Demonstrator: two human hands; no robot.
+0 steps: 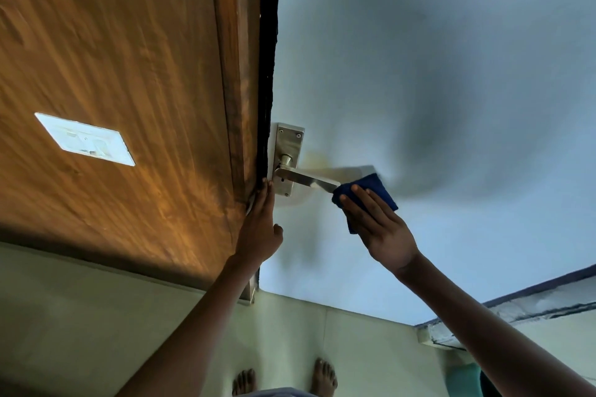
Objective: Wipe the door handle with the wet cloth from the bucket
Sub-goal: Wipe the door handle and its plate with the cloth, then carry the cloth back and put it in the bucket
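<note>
A silver lever door handle (303,178) on a metal backplate (288,142) is fixed to the pale blue door (419,74) near its left edge. My right hand (377,229) presses a dark blue cloth (374,190) around the free tip of the lever. My left hand (259,222) grips the dark edge of the door (269,58) just below and left of the backplate, fingers wrapped round it. The bucket is not in view, unless the teal shape at the bottom right is it.
A wooden panel (129,74) with a white switch plate (85,138) stands left of the door edge. Pale floor tiles (96,316) lie below, with my bare feet (283,380) on them. A door threshold (516,309) and a teal object (464,380) sit at the bottom right.
</note>
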